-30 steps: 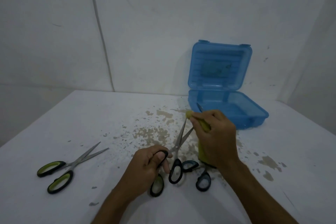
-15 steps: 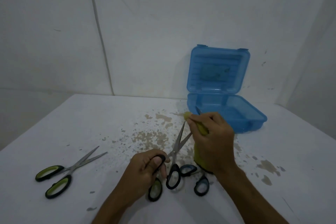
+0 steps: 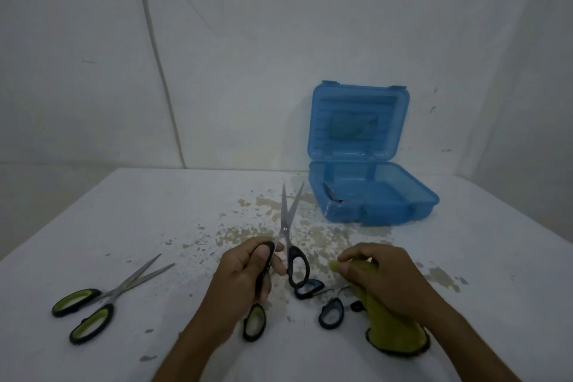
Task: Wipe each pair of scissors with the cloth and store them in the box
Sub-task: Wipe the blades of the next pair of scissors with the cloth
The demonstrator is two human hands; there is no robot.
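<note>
Near the front edge of the table, lifted off the surface: black-handled steel scissors (image 3: 288, 226), blades parted in a narrow V and pointing away toward the far wall. Gripping one black handle loop, thumb through it, fingers curled round: the left hand (image 3: 245, 276). Hanging free just right of that hand: the other black loop. Pinching the yellow-green cloth (image 3: 387, 319) at its upper tip: the right hand (image 3: 381, 276), well apart from the blades, the cloth's lower end spreading on the table. Lying between and below the two hands: blue-handled scissors (image 3: 331, 315), partly hidden, and a single green-lined black loop (image 3: 255, 321) under the left wrist. Resting flat toward the left edge, blades slightly parted: green-and-black-handled scissors (image 3: 93, 304), with bare room all round. Sitting at the far right near the wall: translucent blue plastic box (image 3: 403, 214), lid standing upright, something small and dark lying in its left corner, too unclear to name. Showing worn, flaking patches down the middle: the white table (image 3: 139, 211).
</note>
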